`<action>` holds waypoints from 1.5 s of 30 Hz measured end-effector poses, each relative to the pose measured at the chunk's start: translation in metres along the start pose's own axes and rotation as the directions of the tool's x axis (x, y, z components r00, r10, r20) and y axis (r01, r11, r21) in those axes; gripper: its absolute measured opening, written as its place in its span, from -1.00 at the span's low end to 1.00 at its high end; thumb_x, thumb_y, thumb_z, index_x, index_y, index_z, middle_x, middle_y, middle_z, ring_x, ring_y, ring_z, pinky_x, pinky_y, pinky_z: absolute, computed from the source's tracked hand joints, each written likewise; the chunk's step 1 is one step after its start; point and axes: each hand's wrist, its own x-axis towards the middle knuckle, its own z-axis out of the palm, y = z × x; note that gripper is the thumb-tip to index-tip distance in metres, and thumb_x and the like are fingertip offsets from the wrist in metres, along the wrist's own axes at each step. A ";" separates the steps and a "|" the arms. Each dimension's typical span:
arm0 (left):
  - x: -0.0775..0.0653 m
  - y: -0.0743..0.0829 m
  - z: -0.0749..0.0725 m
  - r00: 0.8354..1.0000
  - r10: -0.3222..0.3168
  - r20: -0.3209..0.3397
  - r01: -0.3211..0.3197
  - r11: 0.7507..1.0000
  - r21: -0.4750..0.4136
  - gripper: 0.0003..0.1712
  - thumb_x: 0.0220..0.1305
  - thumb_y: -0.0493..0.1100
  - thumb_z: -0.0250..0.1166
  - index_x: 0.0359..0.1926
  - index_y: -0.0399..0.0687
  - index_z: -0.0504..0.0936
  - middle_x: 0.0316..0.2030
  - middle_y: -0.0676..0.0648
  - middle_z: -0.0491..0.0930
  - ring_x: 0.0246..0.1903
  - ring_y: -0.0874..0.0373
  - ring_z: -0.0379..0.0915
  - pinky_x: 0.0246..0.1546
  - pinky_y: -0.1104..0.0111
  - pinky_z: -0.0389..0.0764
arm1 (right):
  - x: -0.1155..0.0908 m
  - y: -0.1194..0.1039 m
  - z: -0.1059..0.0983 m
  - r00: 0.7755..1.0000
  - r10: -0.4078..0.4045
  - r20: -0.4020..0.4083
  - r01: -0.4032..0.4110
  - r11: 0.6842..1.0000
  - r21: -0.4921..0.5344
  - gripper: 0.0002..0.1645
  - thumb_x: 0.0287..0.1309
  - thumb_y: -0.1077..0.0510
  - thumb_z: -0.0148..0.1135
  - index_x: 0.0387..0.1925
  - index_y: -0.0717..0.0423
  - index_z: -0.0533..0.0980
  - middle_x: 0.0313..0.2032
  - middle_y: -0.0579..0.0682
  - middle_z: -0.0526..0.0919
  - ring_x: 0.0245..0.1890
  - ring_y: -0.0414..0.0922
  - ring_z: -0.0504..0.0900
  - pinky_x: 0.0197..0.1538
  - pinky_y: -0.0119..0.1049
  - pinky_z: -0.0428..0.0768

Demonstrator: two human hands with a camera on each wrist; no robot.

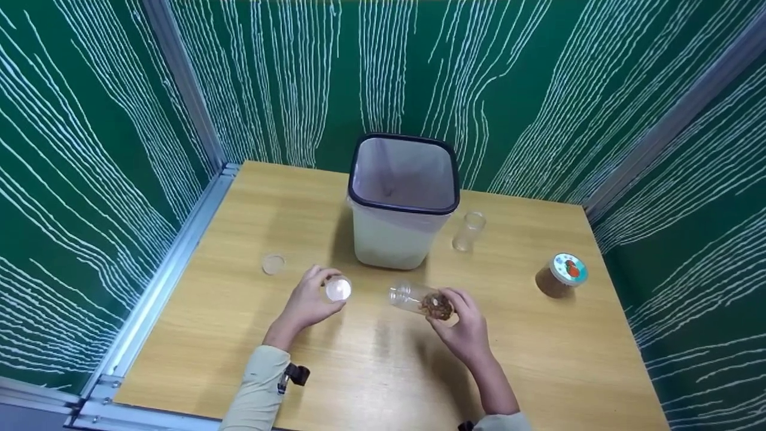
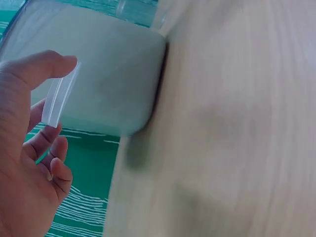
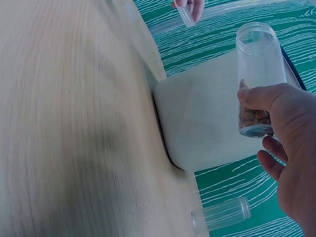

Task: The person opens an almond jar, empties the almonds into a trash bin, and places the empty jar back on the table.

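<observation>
My left hand (image 1: 308, 301) pinches a clear round lid (image 1: 339, 289) by its edge, raised over the table in front of the bin; in the left wrist view the lid (image 2: 61, 96) appears edge-on between thumb and fingers. My right hand (image 1: 464, 326) grips a clear uncapped jar (image 1: 413, 297) around its lower end. Brown nut-like pieces (image 3: 253, 114) lie in the bottom of that jar. In the head view its mouth points left toward the lid, with a gap between the two.
A white bin (image 1: 392, 236) with a black rim and a liner stands at the back middle. Right of it is a clear jar (image 1: 468, 232). A brown-filled tub (image 1: 555, 282) with a printed lid stands at the right. Another clear lid (image 1: 273, 264) lies on the left of the table (image 1: 221, 335).
</observation>
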 end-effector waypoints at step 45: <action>0.030 -0.097 -0.038 0.963 -0.218 -0.160 0.253 0.935 0.247 -0.31 -0.11 0.12 0.53 0.05 -0.12 0.64 -0.02 -0.11 0.59 0.02 -0.14 0.38 0.08 -0.01 0.24 | -0.011 0.003 -0.004 0.997 0.063 0.041 -0.062 0.998 -0.016 -0.19 -0.44 0.32 0.66 0.04 0.15 0.56 -0.04 -0.03 0.57 -0.13 -0.14 0.57 -0.26 -0.26 0.62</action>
